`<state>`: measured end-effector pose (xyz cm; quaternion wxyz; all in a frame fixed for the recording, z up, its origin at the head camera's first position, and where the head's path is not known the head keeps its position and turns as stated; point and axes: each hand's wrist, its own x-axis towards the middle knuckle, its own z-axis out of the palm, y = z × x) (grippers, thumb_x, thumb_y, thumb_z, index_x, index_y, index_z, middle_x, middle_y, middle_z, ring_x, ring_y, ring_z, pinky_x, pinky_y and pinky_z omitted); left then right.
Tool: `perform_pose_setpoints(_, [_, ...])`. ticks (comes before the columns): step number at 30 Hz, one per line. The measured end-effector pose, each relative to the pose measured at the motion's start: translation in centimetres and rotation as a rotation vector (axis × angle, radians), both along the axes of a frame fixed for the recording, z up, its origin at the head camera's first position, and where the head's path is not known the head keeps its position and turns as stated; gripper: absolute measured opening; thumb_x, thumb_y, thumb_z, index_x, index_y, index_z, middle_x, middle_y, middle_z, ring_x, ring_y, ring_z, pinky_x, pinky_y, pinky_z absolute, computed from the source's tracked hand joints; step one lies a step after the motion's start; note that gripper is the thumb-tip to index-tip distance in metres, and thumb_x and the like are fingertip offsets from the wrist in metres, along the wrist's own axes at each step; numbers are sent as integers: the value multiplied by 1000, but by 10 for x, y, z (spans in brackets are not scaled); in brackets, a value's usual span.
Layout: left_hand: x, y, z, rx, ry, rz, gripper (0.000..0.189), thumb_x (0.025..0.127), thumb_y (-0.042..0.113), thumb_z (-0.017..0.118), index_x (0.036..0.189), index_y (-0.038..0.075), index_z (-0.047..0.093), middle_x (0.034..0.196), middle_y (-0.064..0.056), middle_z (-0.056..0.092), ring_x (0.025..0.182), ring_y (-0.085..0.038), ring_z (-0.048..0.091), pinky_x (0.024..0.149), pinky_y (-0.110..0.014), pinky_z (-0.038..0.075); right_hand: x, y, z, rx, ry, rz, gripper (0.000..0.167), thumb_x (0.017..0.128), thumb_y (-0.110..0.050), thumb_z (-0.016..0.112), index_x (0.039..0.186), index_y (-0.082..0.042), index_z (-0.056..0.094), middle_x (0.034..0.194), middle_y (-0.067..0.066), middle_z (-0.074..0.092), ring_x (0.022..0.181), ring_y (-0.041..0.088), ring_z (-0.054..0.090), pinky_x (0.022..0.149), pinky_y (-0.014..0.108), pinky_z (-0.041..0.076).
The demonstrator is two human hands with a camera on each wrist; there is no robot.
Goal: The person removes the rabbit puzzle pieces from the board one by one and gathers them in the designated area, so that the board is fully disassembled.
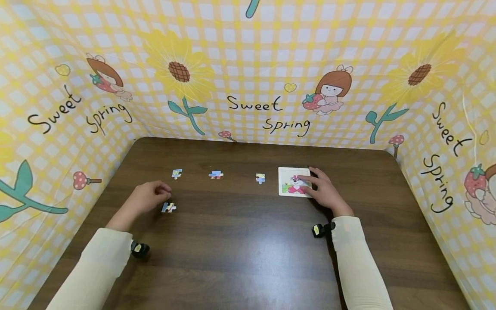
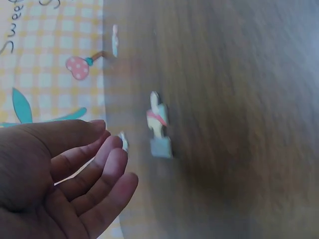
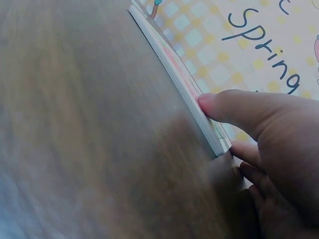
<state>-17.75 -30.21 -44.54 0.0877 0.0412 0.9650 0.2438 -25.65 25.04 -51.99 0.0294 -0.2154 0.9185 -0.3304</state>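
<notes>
My left hand (image 1: pixel 149 196) hovers over the table's left side, fingers loosely bent and thumb tip close to the index fingertip. No object shows between them. Just below those fingertips lies a jigsaw piece (image 1: pixel 168 207); in the left wrist view, patterned pieces (image 2: pixel 159 124) lie to the right of the fingers, and a small pale piece (image 2: pixel 123 142) shows right beside the fingertips. My right hand (image 1: pixel 325 191) rests on a white-framed puzzle board (image 1: pixel 284 172) with a cartoon animal picture. Its thumb (image 3: pixel 212 105) presses on the board's face, with other fingers at the edge.
Three more jigsaw pieces lie in a row towards the back: one at left (image 1: pixel 177 173), one in the middle (image 1: pixel 215 175) and one left of the board (image 1: pixel 260 178). A yellow checked cloth (image 1: pixel 248 77) walls in the brown table (image 1: pixel 232 249) at the back and sides.
</notes>
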Motion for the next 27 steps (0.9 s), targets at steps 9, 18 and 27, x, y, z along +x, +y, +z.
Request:
perform_pose_setpoints(9, [-7, 48, 10, 69, 108, -17, 30, 98, 28, 59, 116, 5, 65, 101, -8, 69, 95, -26, 64, 81, -45, 50, 1, 1, 1, -7, -18, -8, 41, 95, -28, 65, 134, -15, 61, 156, 20, 25, 144, 41, 12, 110, 63, 16])
perform_pose_setpoints(18, [-24, 122, 17, 173, 165, -74, 28, 96, 26, 62, 117, 7, 65, 112, -10, 67, 103, -27, 64, 89, -43, 50, 2, 2, -3, -12, -26, -12, 42, 96, -30, 63, 135, -16, 60, 156, 19, 24, 145, 41, 11, 110, 64, 15])
perform_pose_setpoints(27, [-28, 199, 7, 216, 210, -181, 32, 95, 25, 65, 122, 10, 64, 119, -8, 64, 109, -24, 60, 93, -41, 48, 1, 0, 0, -11, -17, 1, 42, 96, -26, 63, 136, -14, 59, 156, 20, 23, 145, 40, 10, 110, 63, 17])
